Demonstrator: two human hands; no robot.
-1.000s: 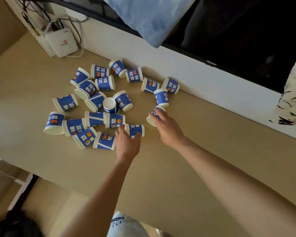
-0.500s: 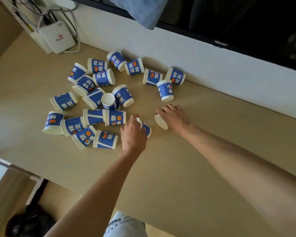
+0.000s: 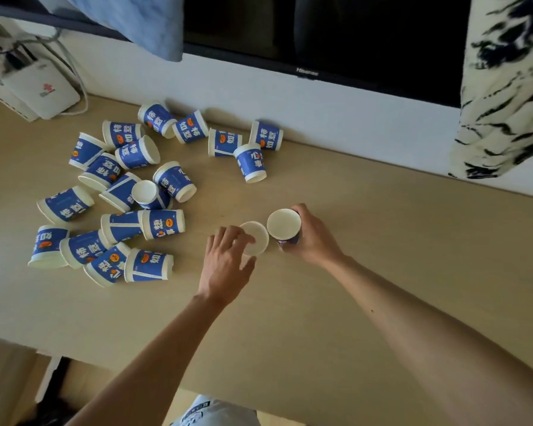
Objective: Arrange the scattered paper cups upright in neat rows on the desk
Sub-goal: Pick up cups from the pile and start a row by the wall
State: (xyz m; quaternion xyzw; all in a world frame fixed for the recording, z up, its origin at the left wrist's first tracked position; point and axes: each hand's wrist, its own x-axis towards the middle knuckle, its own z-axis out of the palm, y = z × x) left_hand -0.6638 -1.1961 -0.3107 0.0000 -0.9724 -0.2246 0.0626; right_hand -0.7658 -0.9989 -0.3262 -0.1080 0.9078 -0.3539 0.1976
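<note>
Two blue-and-white paper cups stand side by side at the middle of the wooden desk (image 3: 366, 272), mouths up. My left hand (image 3: 225, 265) grips the left cup (image 3: 256, 238) from its near side, fingers over the rim. My right hand (image 3: 313, 238) wraps around the right cup (image 3: 283, 224). To the left, several more cups (image 3: 117, 210) lie scattered on their sides, and one among them (image 3: 145, 193) stands on its base. A further group (image 3: 228, 142) lies by the wall, with one cup (image 3: 250, 162) mouth down.
A white router box (image 3: 40, 90) with cables sits at the desk's back left corner. A dark television (image 3: 320, 35) hangs on the white wall behind. A patterned cloth (image 3: 505, 87) hangs at the right. The desk's front edge (image 3: 105, 361) runs near the bottom.
Both hands took a lying cup from the edge of the pile, turned each upright and brought them together at the middle of the desk.
</note>
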